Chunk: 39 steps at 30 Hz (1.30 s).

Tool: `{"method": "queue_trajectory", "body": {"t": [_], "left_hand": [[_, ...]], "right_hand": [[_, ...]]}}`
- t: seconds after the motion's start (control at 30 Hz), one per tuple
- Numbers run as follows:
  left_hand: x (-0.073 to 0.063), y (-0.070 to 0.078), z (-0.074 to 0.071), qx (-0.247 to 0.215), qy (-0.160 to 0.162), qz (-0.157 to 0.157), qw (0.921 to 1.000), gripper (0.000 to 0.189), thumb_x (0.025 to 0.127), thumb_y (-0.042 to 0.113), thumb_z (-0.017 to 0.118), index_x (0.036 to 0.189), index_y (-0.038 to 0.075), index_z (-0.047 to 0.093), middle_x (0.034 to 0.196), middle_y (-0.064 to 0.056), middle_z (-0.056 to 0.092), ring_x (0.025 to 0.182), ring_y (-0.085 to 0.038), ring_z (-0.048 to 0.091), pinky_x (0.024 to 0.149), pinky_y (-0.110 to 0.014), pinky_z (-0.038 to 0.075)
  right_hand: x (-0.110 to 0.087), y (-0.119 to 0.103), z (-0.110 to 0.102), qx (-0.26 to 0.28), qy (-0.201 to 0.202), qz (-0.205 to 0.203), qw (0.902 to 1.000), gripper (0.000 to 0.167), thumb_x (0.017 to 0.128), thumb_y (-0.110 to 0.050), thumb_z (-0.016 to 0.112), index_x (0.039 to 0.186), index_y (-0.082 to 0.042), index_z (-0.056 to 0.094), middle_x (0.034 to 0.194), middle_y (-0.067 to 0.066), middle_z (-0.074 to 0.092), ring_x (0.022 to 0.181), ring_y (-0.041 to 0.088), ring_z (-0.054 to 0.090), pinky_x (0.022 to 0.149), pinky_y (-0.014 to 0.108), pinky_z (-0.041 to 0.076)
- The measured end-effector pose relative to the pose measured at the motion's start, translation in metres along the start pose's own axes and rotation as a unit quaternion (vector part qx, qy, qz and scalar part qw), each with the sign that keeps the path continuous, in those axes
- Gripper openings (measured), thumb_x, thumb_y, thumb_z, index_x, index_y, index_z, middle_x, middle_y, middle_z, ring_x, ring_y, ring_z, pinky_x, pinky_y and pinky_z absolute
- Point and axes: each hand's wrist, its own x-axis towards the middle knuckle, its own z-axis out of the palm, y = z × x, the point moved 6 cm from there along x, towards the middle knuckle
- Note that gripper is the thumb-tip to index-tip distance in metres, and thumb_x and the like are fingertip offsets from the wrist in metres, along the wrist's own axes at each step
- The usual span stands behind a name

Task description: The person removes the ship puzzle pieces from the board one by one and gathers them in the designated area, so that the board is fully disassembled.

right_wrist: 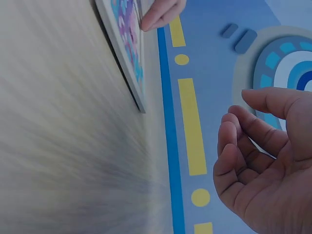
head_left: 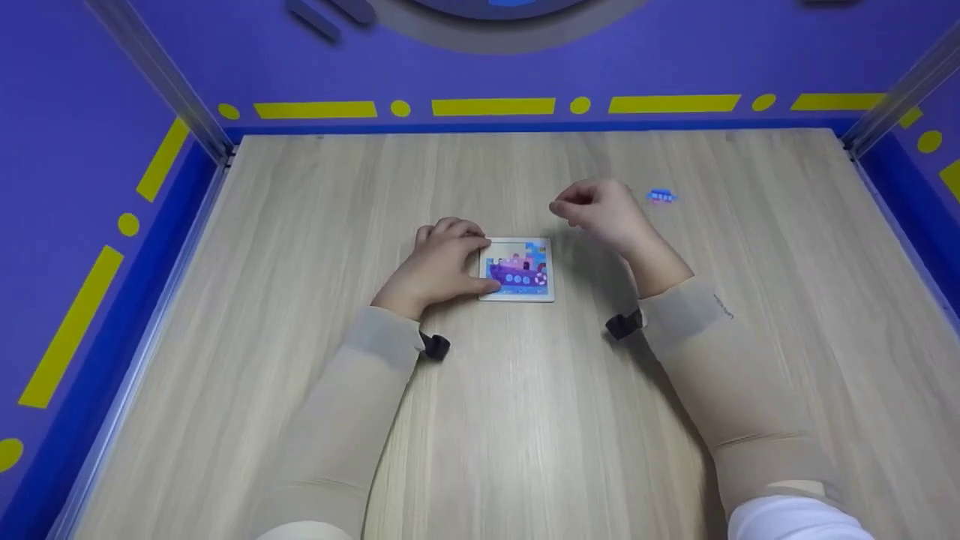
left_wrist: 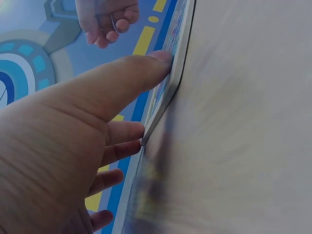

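Thumb and forefinger of my left hand point(head_left: 448, 262) hold the puzzle tray point(head_left: 517, 298) by its left side, the forefinger at the far corner and the thumb over the near part of that edge. It lies flat around the middle of the wooden surface point(head_left: 487, 420), showing a ship point(head_left: 517, 274) with a purple hull and pink upper part, while pale backing shows at the far left. My right hand point(head_left: 604, 214) is raised above the surface, just beyond the tray's right side, its fingers loosely curled and the thumb tip slightly apart from the forefinger. Farther right, past that hand, a small blue and pink piece point(head_left: 661, 196) lies loose, well apart from the tray. Beige sleeves point(head_left: 337, 420) cover my forearms, and purple-blue walls point(head_left: 495, 71) with yellow marks stand around the surface.
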Motion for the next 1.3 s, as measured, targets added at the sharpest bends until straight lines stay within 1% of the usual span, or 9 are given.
{"method": "queue_trajectory", "body": {"t": [0.13,0.23,0.43,0.63,0.77,0.9,1.0,1.17,1.3], "left_hand": [[0.0,-0.001,0.0,-0.002,0.0,-0.004,1.0,0.08,0.094,0.062,0.086,0.156,0.014,0.069,0.165,-0.004,0.059,0.163,-0.031,0.04,0.133,-0.061,0.024],[0.0,-0.001,0.0,-0.002,0.001,-0.006,1.0,0.08,0.094,0.063,0.086,0.156,0.015,0.069,0.165,-0.004,0.059,0.164,-0.03,0.04,0.134,-0.061,0.024],[0.001,-0.001,0.0,-0.003,0.005,-0.002,1.0,0.08,0.094,0.063,0.086,0.156,0.015,0.068,0.165,-0.003,0.059,0.163,-0.029,0.041,0.134,-0.059,0.025],[0.001,0.0,-0.001,-0.007,0.005,0.001,1.0,0.08,0.094,0.062,0.086,0.155,0.014,0.069,0.164,-0.004,0.06,0.162,-0.03,0.042,0.133,-0.06,0.025],[0.0,0.0,-0.001,-0.008,0.005,0.002,1.0,0.079,0.094,0.062,0.087,0.155,0.014,0.069,0.164,-0.004,0.06,0.162,-0.03,0.042,0.133,-0.06,0.025],[0.0,-0.001,0.0,-0.007,0.003,0.002,1.0,0.08,0.094,0.062,0.086,0.156,0.014,0.068,0.165,-0.005,0.059,0.162,-0.03,0.042,0.133,-0.06,0.025],[0.0,-0.001,0.001,-0.007,0.002,0.001,1.0,0.08,0.094,0.062,0.086,0.155,0.014,0.069,0.165,-0.005,0.059,0.162,-0.03,0.042,0.132,-0.06,0.025],[0.0,0.0,0.0,-0.011,-0.001,0.001,0.9999,0.08,0.095,0.062,0.086,0.156,0.014,0.068,0.164,-0.005,0.059,0.163,-0.031,0.041,0.132,-0.06,0.025],[0.001,-0.001,0.0,-0.012,0.0,0.0,0.9999,0.081,0.094,0.063,0.086,0.156,0.013,0.068,0.165,-0.005,0.059,0.163,-0.032,0.041,0.133,-0.059,0.024]], "right_hand": [[0.001,0.002,0.007,0.001,-0.007,0.0,1.0,0.028,0.11,-0.032,0.074,0.124,-0.01,0.083,0.117,0.012,0.076,0.102,0.025,0.065,0.087,0.031,0.054],[0.0,0.004,0.013,-0.002,-0.015,-0.001,0.9999,0.027,0.11,-0.032,0.075,0.126,-0.012,0.084,0.12,0.011,0.076,0.105,0.025,0.063,0.091,0.034,0.054],[-0.001,0.003,0.027,-0.026,-0.053,-0.02,0.998,0.027,0.11,-0.027,0.074,0.13,-0.011,0.084,0.126,0.012,0.076,0.112,0.028,0.062,0.099,0.039,0.053],[-0.001,0.004,0.04,-0.07,-0.097,-0.046,0.9917,0.027,0.107,-0.018,0.077,0.132,-0.011,0.083,0.125,0.012,0.077,0.109,0.028,0.063,0.091,0.035,0.053],[-0.002,0.004,0.046,-0.089,-0.111,-0.068,0.9874,0.028,0.104,-0.011,0.078,0.131,-0.008,0.084,0.121,0.014,0.078,0.105,0.027,0.063,0.087,0.033,0.052],[-0.003,0.004,0.049,-0.094,-0.116,-0.078,0.9857,0.029,0.102,-0.009,0.08,0.13,-0.007,0.084,0.119,0.014,0.078,0.104,0.026,0.064,0.087,0.033,0.052],[-0.003,0.004,0.052,-0.102,-0.123,-0.082,0.9838,0.03,0.101,-0.009,0.081,0.131,-0.006,0.084,0.12,0.016,0.077,0.106,0.028,0.065,0.089,0.036,0.052],[-0.004,0.004,0.057,-0.12,-0.134,-0.091,0.9795,0.032,0.101,-0.008,0.081,0.133,-0.004,0.083,0.127,0.018,0.074,0.113,0.032,0.064,0.098,0.046,0.052],[-0.005,0.005,0.058,-0.137,-0.131,-0.095,0.9773,0.028,0.102,-0.008,0.081,0.129,-0.006,0.085,0.131,0.016,0.07,0.117,0.034,0.064,0.105,0.051,0.053]]}}
